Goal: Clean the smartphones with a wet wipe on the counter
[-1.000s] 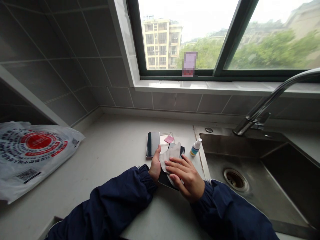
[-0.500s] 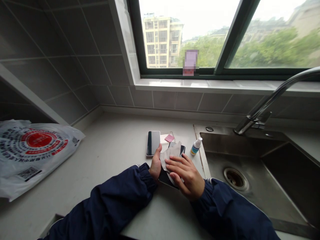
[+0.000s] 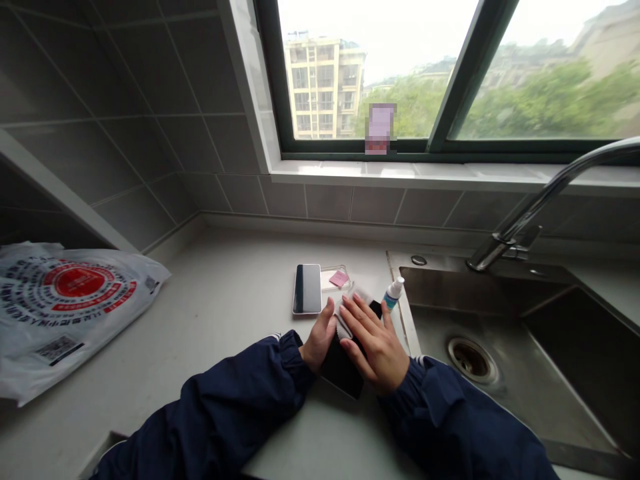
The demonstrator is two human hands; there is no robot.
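Note:
My left hand is closed around the left edge of a black phone, its thumb up along the side. The phone lies at a slant over the counter. Across its face, my right hand rests with fingers stretched out flat, pressing a grey cloth. Most of the cloth is hidden under those fingers. Behind the left hand lies a second phone with a pale rim. Beside that are a clear phone case and a small pink packet. A small spray bottle stands just past my right fingertips.
A steel sink with a chrome faucet takes up the right side. On the left sits a white plastic bag with red and black print. The pale counter runs to a tiled wall below the window.
My right hand has slid the cloth over the phone, up and to the right, now partly covering the spray bottle. The phone has shifted slightly nearer, showing more of its lower face.

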